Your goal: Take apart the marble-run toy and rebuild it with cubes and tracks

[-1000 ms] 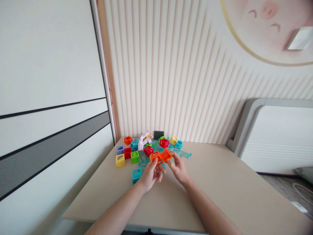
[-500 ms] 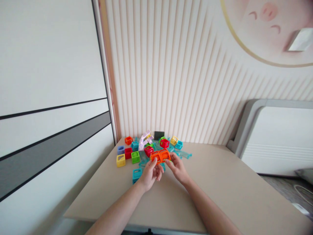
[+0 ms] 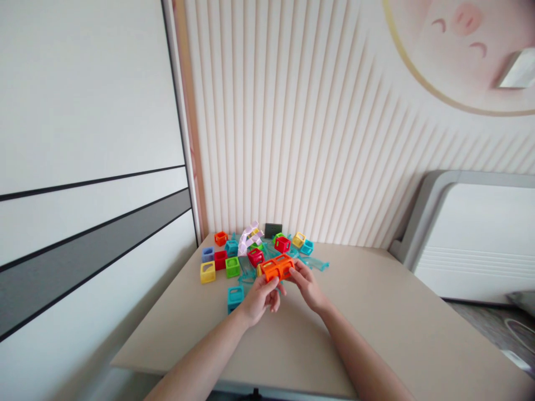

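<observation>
A pair of joined orange cube blocks [image 3: 277,267] is held above the table between both hands. My left hand [image 3: 262,298] grips its left end from below, thumb against the near face. Around the right end close the fingers of my right hand [image 3: 306,283]. A light blue cube block [image 3: 235,298] stands on the table just left of my left hand. Behind the orange pair lie a dark red cube block [image 3: 256,257] and clear teal pieces [image 3: 315,263], partly hidden by it. A bit of yellow shows at the pair's left end; what it belongs to is unclear.
On the table [image 3: 376,312], a yellow cube block [image 3: 208,272], a green cube block [image 3: 233,267] and several others stand to the left. A curved lilac piece [image 3: 246,240] rises behind them. A dark socket plate [image 3: 273,230] is at the ribbed wall [image 3: 292,122].
The orange pair has been tilted in my hands, so that its top and near faces both show now. The view has shifted slightly. The blocks on the table have stayed put.
</observation>
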Action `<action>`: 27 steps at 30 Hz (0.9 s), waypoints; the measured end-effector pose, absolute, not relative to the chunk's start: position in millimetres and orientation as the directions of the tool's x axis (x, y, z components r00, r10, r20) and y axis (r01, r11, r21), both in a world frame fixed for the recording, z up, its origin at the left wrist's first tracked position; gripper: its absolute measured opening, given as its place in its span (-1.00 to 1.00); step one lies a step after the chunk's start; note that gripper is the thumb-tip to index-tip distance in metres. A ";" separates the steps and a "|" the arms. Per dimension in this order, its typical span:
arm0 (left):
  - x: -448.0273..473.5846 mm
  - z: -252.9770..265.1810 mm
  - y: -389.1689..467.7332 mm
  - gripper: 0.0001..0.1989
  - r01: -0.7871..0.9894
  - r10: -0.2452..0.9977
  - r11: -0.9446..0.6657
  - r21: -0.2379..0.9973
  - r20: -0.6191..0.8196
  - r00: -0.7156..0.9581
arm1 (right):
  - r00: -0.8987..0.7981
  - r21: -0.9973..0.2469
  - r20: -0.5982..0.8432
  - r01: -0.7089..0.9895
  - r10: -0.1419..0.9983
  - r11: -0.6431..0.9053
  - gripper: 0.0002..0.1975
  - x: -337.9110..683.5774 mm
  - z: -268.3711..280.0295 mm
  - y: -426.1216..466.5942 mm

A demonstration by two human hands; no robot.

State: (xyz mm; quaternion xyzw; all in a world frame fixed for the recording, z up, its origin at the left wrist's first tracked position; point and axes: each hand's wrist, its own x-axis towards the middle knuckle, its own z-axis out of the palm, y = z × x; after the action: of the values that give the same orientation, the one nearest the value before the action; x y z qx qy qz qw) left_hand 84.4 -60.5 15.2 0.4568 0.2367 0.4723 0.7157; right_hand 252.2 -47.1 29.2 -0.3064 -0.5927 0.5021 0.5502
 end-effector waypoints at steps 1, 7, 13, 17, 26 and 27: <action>84.7 14.1 -60.1 -0.57 -0.453 0.897 0.127 0.883 0.093 0.433 | -0.205 -0.933 0.358 -0.126 0.911 0.338 -0.66 253.0 29.8 -46.0; 87.3 10.8 -60.5 -0.56 -0.435 0.905 0.068 0.898 0.128 0.406 | -0.070 -0.955 0.283 0.067 0.957 0.288 -0.52 255.1 32.2 -40.2; 85.5 16.5 -57.5 -0.42 -0.546 0.930 0.008 0.838 0.194 0.312 | -0.179 -0.963 0.269 -0.022 0.946 0.270 -0.54 257.6 40.6 -52.0; 81.5 13.8 -54.1 -0.55 -0.481 0.949 -0.095 0.872 0.224 0.220 | -0.296 -0.977 0.209 -0.015 0.932 0.214 -0.46 260.7 40.5 -54.2; 81.6 15.4 -54.7 -0.52 -0.382 0.967 -0.132 0.915 0.203 0.152 | -0.285 -0.974 0.220 -0.014 0.933 0.225 -0.57 255.5 42.8 -51.0; 81.9 16.4 -55.0 -0.48 -0.400 0.968 -0.131 0.907 0.204 0.147 | -0.306 -0.976 0.213 -0.026 0.928 0.215 -0.56 254.9 42.9 -51.7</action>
State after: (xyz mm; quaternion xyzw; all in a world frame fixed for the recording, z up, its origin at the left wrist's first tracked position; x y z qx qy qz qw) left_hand 81.9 -55.0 16.4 0.4768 0.2976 0.5814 0.5883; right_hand 254.9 -51.7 42.9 -0.3606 -0.6251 0.5121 0.4658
